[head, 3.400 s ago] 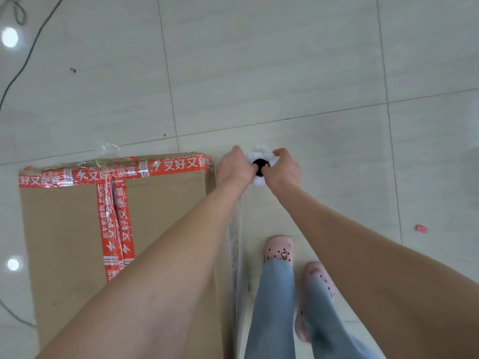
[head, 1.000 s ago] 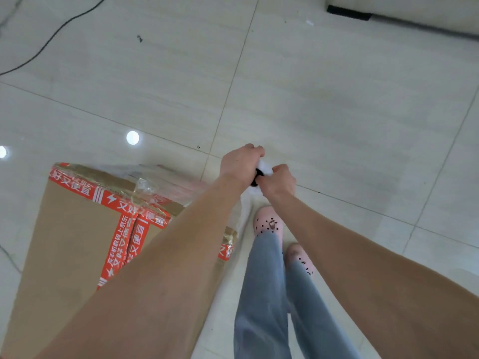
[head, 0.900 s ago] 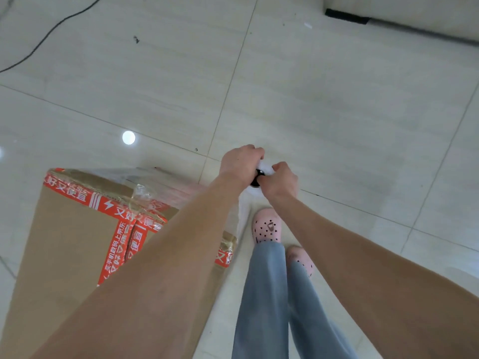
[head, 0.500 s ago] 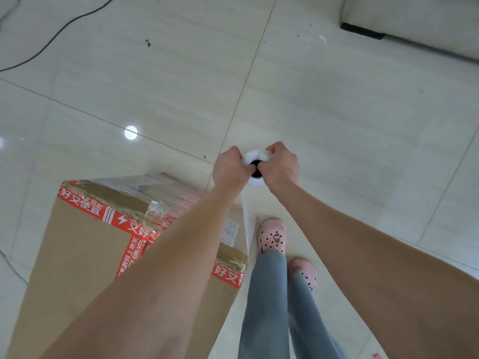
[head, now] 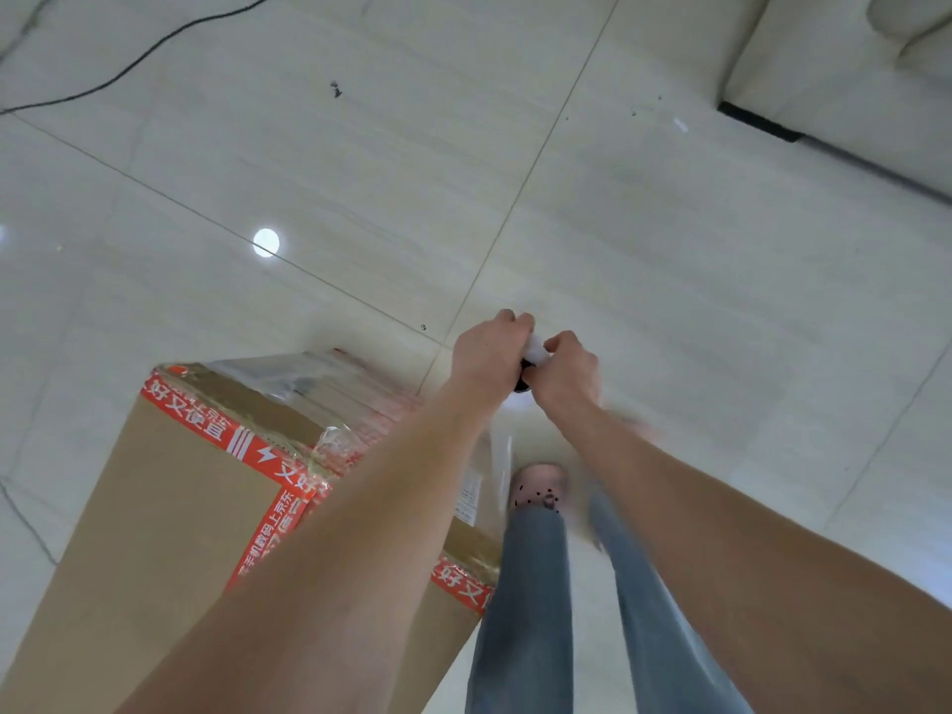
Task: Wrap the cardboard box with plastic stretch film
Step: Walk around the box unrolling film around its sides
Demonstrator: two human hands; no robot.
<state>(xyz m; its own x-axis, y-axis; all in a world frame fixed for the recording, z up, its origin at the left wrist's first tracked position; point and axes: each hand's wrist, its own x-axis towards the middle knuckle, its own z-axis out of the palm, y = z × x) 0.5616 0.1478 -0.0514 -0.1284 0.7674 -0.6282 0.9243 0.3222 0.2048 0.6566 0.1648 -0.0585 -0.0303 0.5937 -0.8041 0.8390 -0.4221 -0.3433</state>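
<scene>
1. The glossy pale tiled floor [head: 669,249] spreads all around the fingers. A thin black cable [head: 154,49] crosses it far ahead of them, to the left.
2. The tall brown cardboard box [head: 170,507], edged with red printed tape, stands on the floor below and left of the fingers, partly under the left forearm.
3. Clear plastic stretch film [head: 309,373] covers the box's far upper side. A sheet of it rises from the near corner towards the fingers.
4. The left hand [head: 489,353] and right hand [head: 569,373] meet in front of the body, knuckles up.
5. A pink perforated shoe [head: 538,487], blurred, sits on the floor directly below the fingers.
6. A small white stretch-film roll [head: 536,353] with a dark core is held between the hands, with both sets of fingers [head: 507,319] curled round its ends.
</scene>
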